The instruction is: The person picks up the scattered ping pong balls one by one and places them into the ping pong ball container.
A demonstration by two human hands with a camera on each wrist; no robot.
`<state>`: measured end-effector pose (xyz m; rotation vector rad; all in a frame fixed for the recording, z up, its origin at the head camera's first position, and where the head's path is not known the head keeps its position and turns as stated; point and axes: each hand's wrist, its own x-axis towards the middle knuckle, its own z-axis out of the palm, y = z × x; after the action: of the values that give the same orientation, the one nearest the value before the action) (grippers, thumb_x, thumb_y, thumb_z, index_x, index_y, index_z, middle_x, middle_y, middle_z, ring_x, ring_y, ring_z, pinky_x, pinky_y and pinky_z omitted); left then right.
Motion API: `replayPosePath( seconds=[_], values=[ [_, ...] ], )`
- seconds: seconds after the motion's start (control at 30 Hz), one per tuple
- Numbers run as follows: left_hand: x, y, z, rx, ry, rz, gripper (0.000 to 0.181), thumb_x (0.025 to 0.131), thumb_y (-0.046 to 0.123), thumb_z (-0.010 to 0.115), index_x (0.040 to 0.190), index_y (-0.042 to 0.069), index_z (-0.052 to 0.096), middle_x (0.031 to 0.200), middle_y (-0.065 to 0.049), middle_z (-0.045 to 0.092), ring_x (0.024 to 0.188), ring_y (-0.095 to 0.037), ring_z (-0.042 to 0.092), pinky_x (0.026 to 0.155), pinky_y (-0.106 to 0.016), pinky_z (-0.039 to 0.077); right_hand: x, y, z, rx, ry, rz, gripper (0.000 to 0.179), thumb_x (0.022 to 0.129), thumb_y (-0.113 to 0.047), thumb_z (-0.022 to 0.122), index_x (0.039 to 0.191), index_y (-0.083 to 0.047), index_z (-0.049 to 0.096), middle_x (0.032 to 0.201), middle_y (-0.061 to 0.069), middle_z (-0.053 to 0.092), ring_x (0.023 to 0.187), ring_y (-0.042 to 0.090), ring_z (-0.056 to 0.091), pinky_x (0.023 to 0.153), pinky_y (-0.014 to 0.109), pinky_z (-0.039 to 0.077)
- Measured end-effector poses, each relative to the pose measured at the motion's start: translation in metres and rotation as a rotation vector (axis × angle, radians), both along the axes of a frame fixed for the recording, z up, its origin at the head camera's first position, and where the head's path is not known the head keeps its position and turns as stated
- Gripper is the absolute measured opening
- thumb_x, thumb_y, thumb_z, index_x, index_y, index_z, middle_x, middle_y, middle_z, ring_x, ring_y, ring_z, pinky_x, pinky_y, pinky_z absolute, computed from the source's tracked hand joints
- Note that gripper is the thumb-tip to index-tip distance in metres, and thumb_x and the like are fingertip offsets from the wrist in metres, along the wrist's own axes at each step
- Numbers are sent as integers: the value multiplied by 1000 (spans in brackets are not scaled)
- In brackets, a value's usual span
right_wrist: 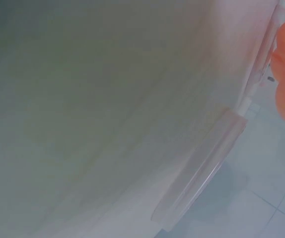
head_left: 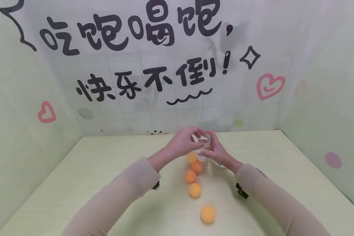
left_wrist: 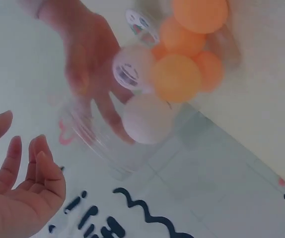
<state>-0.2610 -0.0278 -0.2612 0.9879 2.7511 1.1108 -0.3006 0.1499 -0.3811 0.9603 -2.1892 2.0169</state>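
"What's in the middle?"
"A see-through round plastic tub (left_wrist: 100, 144), near the back of the pale yellow flat table (head_left: 91, 157). The right hand (head_left: 218, 151) has its thumb and fingers bent round its side, holding on."
"And the left hand (head_left: 184, 141)?"
"It's up by the tub's rim, fingers softly curved, with nothing in them that I can see."
"Which way does the tub point?"
"Its open end faces up, near the left hand. Its long way goes down to the table. I can't tell if it tips."
"What's around it?"
"Smooth white balls (left_wrist: 147, 119) and smooth orange balls (left_wrist: 177, 78) bunch there. I can't tell which are all inside. More orange ones trail down the table. Behind is a shiny pale wall (head_left: 165, 118) with black writing."
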Motion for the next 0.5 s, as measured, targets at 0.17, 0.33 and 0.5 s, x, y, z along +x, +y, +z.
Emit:
replayPosePath(
  seconds=[0.17, 0.33, 0.5],
  values=[
    [47, 3, -10, -241, 29, -193, 31, 79, 15, 69, 109, 10, 63, 103, -2, 62, 83, -12, 56, 71, -19, 46, 0, -2, -1, -75, 58, 61, 65, 84, -11, 64, 131, -12, 20, 141, 32, 20, 123, 43, 35, 86, 23, 46],
    [90, 0, -38, -613, 63, -319, 41, 76, 29, 73, 115, 28, 60, 102, 6, 56, 79, -5, 52, 65, -18, 43, 0, -3, 0, -44, 56, 28, 70, 82, -11, 66, 131, -5, 16, 143, 29, 21, 126, 50, 27, 88, 23, 44],
    [109, -9, -59, -732, 141, -349, 42, 73, 26, 76, 111, 33, 61, 86, 9, 50, 62, -3, 41, 52, -16, 34, 1, -3, 1, -24, 59, 17, 72, 83, -11, 65, 131, -2, 13, 144, 28, 21, 127, 49, 28, 88, 24, 43]
  ],
)
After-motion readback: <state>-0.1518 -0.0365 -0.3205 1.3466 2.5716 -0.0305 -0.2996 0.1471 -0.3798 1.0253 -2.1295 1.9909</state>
